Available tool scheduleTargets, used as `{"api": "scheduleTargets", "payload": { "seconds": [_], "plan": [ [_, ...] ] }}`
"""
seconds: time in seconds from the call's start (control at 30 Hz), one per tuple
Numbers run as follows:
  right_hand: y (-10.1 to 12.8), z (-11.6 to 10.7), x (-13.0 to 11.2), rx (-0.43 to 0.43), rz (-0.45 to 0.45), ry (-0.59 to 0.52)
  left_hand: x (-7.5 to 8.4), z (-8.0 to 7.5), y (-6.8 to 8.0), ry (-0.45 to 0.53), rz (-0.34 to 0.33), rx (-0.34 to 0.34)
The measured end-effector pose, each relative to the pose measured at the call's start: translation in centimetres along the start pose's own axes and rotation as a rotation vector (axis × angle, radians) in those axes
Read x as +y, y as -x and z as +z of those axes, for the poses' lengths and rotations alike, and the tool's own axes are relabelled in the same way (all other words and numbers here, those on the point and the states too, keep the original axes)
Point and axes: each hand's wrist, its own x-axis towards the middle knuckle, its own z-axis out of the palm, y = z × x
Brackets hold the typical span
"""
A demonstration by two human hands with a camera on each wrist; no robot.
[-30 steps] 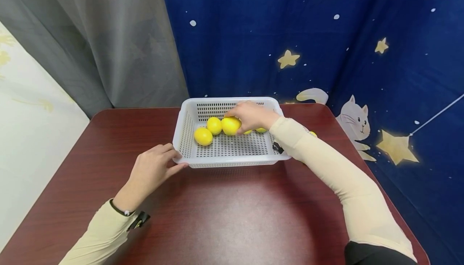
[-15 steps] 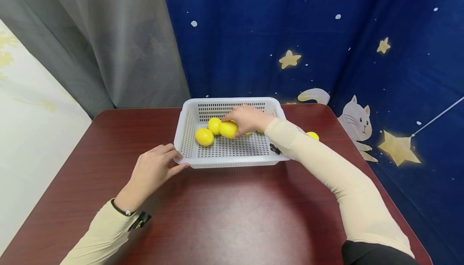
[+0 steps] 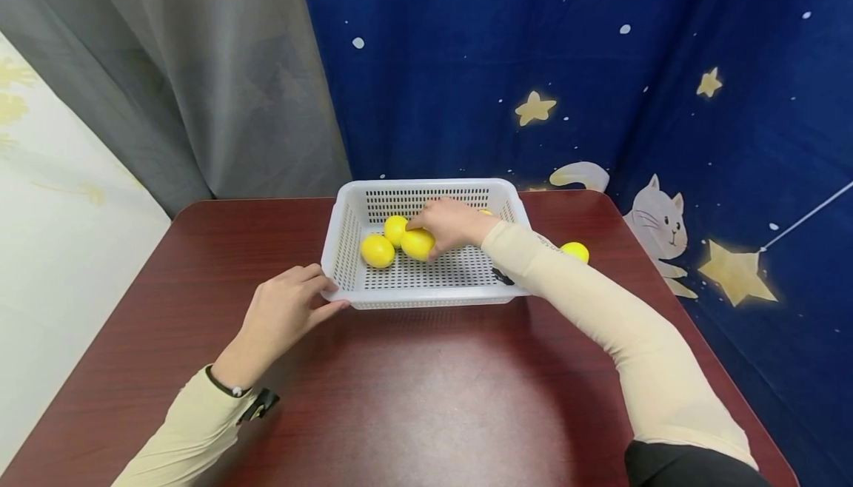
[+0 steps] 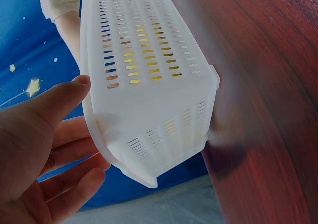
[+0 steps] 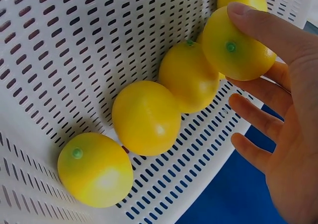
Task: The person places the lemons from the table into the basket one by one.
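A white slotted basket (image 3: 426, 296) stands on a dark red table (image 3: 433, 391). My right hand (image 3: 453, 222) reaches into it and grips a yellow lemon (image 3: 416, 244), low over the basket floor. In the right wrist view the thumb lies over that lemon (image 5: 237, 47) and the fingers (image 5: 258, 117) curve under it. Beside it lie two more lemons (image 3: 378, 250) (image 3: 395, 228), and others sit partly hidden behind the hand. My left hand (image 3: 280, 317) rests against the basket's near left corner (image 4: 149, 149), fingers nearly straight.
One more lemon (image 3: 574, 252) lies on the table just right of the basket, behind my right sleeve (image 3: 600, 309). A grey curtain and a blue star-and-cat backdrop close the far side. The table's right edge is near the backdrop.
My right hand has carried its lemon a little left and toward me, closer to the two lemons at the left. The left hand stays at the corner.
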Motion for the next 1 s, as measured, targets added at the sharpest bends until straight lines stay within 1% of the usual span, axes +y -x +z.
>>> {"api": "scheduleTargets", "payload": {
  "seconds": [0.2,0.43,0.8,1.0],
  "plan": [
    [-0.2,0.4,0.0,0.01,-0.009,0.036,0.0,0.0,0.0,0.001,-0.005,-0.006],
    [-0.2,0.5,-0.2,0.012,-0.004,0.05,0.0,0.0,-0.1,-0.002,-0.004,-0.012],
    [-0.8,1.0,-0.3,0.02,-0.023,0.092,0.1,-0.1,-0.1,-0.003,-0.003,-0.004],
    [-1.0,1.2,-0.5,0.022,-0.05,0.101,0.1,-0.1,-0.1,-0.005,-0.004,-0.008]
  ]
}}
